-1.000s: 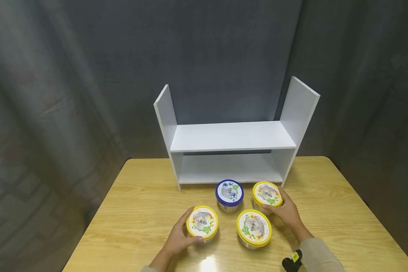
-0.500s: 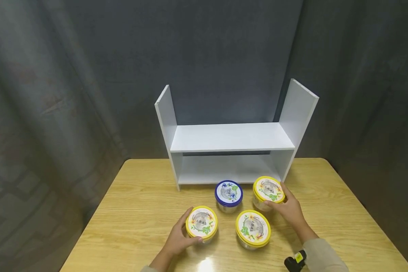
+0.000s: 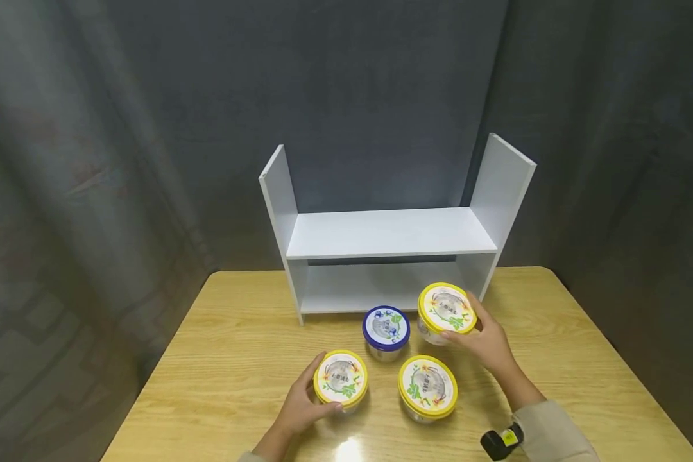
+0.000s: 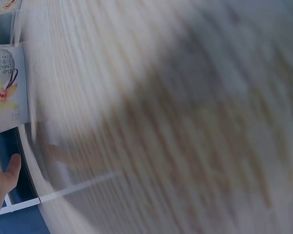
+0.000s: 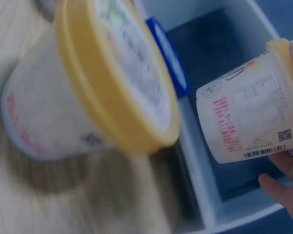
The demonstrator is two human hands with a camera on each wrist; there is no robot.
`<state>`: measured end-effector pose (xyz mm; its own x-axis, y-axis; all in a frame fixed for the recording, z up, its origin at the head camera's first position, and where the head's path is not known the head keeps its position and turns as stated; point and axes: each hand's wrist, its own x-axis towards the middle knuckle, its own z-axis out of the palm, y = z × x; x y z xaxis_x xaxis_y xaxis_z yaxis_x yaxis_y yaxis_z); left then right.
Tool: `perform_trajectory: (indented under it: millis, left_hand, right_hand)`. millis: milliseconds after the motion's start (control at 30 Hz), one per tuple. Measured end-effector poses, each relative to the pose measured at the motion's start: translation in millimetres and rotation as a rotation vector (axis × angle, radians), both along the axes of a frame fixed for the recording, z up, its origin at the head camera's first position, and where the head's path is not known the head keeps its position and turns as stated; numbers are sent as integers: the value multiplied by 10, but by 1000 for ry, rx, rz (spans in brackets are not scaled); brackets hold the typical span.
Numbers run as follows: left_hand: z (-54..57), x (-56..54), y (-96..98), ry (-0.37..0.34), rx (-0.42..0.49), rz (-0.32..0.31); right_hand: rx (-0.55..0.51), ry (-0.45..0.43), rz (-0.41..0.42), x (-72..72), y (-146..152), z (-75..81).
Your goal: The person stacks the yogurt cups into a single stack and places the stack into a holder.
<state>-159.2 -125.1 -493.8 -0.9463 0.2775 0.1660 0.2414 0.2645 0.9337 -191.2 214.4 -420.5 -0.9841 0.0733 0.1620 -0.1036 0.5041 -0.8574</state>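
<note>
— Yellow-lidded round plastic tubs, two of them in hand: what is different from a second ago?

— The right hand (image 3: 485, 343) has its fingers curled round the far right yellow-lidded tub (image 3: 446, 309), and that tub now sits higher and closer to the white two-tier shelf unit (image 3: 389, 234) than it did. A second ago it stood on the counter (image 3: 560, 359); now it looks lifted and tilted slightly, hanging just in front of the lower shelf opening. The right wrist view agrees, showing its printed white side (image 5: 244, 122) held off the surface, with the shelf behind it.

— And the left?

— The left hand (image 3: 300, 410) is wrapped round the near left yellow-lidded tub (image 3: 341, 380), fingers curved against its side. That tub has scarcely shifted and stands on the counter. I judge only the right one is under way, and the left grip has not yet turned into a lift.

— The others?

— A blue-lidded round tub (image 3: 385, 328) stands between the two, just in front of the shelf, and a third yellow-lidded tub (image 3: 428, 387) stands near the front, between the hands. Neither is touched, and neither has moved.

— The setting?

— A pale wood-grain counter with a glare spot near the front edge. Both shelves are bare white boards. Dark grey curtain (image 3: 92, 160) hangs behind and to both sides. The left wrist view is mostly blur.
</note>
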Motion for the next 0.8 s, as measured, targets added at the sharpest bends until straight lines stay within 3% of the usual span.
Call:
perform_trajectory:
  millis: [133, 333, 433, 800]
  left_hand:
    - [16, 8, -4, 2, 4, -2]
    - [-181, -62, -41, 12, -23, 11]
    - [-228, -82, -48, 17, -36, 14]
    - [-195, -77, -60, 15, -139, -1]
  right_hand:
    - [-22, 32, 45, 35, -126, 95]
    - [-56, 48, 120, 106, -346, 175]
    - [-47, 52, 147, 127, -446, 175]
    - [-80, 24, 231, 178, -767, 128]
